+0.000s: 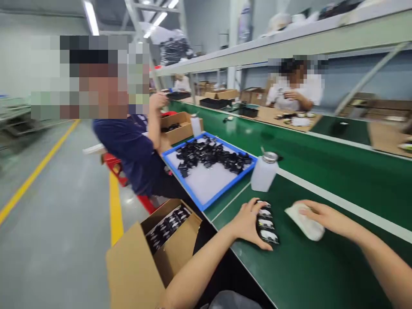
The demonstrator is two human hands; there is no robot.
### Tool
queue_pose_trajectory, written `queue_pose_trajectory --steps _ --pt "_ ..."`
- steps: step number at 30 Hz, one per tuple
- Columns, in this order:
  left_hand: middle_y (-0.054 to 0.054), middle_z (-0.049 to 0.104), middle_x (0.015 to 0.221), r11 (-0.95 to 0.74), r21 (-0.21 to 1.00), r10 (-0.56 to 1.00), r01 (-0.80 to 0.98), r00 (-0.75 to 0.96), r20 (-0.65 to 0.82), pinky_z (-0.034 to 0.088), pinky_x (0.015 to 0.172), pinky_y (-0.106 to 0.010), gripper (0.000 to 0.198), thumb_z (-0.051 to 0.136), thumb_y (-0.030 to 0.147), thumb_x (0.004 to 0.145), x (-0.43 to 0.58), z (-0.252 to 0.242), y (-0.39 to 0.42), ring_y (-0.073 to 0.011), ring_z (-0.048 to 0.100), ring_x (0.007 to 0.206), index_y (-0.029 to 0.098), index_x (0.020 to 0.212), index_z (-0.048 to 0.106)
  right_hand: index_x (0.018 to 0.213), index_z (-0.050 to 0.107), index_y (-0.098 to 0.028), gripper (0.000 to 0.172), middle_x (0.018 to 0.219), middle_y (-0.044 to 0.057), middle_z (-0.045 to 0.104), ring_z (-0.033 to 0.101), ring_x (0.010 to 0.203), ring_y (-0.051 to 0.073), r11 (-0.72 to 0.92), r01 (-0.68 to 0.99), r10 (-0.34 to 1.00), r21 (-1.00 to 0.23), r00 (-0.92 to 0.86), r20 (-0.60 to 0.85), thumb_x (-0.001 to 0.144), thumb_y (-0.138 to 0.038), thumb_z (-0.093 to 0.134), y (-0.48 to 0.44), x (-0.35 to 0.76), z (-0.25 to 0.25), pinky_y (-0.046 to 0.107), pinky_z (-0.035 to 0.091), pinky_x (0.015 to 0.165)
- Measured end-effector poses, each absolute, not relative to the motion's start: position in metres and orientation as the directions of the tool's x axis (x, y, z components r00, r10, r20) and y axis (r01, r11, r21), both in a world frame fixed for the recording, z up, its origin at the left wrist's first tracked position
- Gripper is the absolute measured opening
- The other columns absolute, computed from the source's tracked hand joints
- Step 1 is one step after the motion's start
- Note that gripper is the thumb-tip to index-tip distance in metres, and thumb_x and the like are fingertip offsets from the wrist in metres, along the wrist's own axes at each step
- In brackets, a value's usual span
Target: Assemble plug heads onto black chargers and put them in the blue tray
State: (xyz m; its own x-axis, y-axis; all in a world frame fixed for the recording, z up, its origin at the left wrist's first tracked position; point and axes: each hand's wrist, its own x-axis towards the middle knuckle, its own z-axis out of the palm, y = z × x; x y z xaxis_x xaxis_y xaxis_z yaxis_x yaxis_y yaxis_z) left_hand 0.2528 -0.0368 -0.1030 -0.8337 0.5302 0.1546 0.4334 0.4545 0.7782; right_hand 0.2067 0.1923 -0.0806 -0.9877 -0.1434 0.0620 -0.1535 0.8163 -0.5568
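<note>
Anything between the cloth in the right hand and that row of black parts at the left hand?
Nothing visible: only green work surface shows between the white cloth in the right hand and the row of black parts in the left hand. The white bottle stands beyond the row, off that path.

Black parts (266, 225) in a tight row — white cloth (308, 224), bunched, nearby.

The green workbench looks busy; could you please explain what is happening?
The left hand grips a row of small black-and-white parts on the green workbench, while the right hand holds a white cloth beside them. Beyond stands a white bottle, near a blue-rimmed tray of loose black pieces. A co-worker sits by the tray, and an open cardboard box of parts is left of the bench.
</note>
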Motion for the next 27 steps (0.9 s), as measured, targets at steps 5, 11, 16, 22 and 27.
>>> queue_pose_trajectory --steps 5,11,16,22,27 --pt "-0.011 0.007 0.131 0.459 0.773 0.581 0.438 -0.806 0.111 0.012 0.094 -0.048 0.108 0.068 0.048 0.033 0.25 -0.114 -0.041 -0.0304 0.008 0.119 0.023 0.123 0.012 0.104 0.045 -0.014 0.039 0.111 0.012 0.046 0.046 0.097 0.025 0.876 0.097 0.011 -0.472 -0.983 -0.182 0.069 -0.029 0.049 0.209 0.191 -0.066 0.036 0.037 0.081" --pt "-0.015 -0.003 0.131 0.406 0.839 0.593 0.362 -0.803 0.059 0.008 0.095 -0.048 0.125 0.064 0.056 0.034 0.247 -0.117 -0.043 -0.0299 0.0 0.119 0.015 0.124 -0.012 0.113 0.034 -0.009 0.052 0.115 0.017 0.039 0.039 0.103 0.026 0.84 0.271 0.265 -0.47 -0.961 -0.08 0.07 -0.036 0.047 0.171 0.109 -0.06 0.034 0.034 0.082" --pt "-0.013 0.011 0.13 0.371 0.892 0.552 0.257 -0.834 0.01 0.016 0.095 -0.044 0.115 0.062 0.056 0.041 0.243 -0.12 -0.046 -0.0292 0.011 0.118 0.016 0.125 -0.006 0.109 0.036 -0.006 0.056 0.108 0.022 0.04 0.038 0.1 0.034 0.811 0.345 0.361 -0.473 -0.931 -0.059 0.065 -0.036 0.052 0.153 0.048 -0.07 0.042 0.036 0.075" --pt "-0.011 0.016 0.129 0.35 0.904 0.537 0.245 -0.843 0.021 0.018 0.095 -0.042 0.1 0.06 0.051 0.05 0.241 -0.123 -0.046 -0.0272 0.015 0.117 0.016 0.125 0.005 0.095 0.043 -0.006 0.042 0.09 0.016 0.049 0.052 0.08 0.024 0.781 0.271 0.307 -0.563 -0.951 -0.032 0.056 -0.016 0.057 0.177 0.05 -0.069 0.033 0.043 0.064" --pt "-0.01 0.018 0.129 0.342 0.907 0.494 0.244 -0.868 0.047 0.016 0.097 -0.038 0.085 0.057 0.043 0.058 0.242 -0.125 -0.044 -0.0243 0.017 0.117 0.014 0.124 0.013 0.105 0.026 -0.018 0.058 0.094 0.006 0.049 0.052 0.077 0.016 0.712 -0.071 0.13 -0.699 -0.964 0.231 0.057 -0.025 0.058 0.181 0.12 -0.069 0.029 0.043 0.068"
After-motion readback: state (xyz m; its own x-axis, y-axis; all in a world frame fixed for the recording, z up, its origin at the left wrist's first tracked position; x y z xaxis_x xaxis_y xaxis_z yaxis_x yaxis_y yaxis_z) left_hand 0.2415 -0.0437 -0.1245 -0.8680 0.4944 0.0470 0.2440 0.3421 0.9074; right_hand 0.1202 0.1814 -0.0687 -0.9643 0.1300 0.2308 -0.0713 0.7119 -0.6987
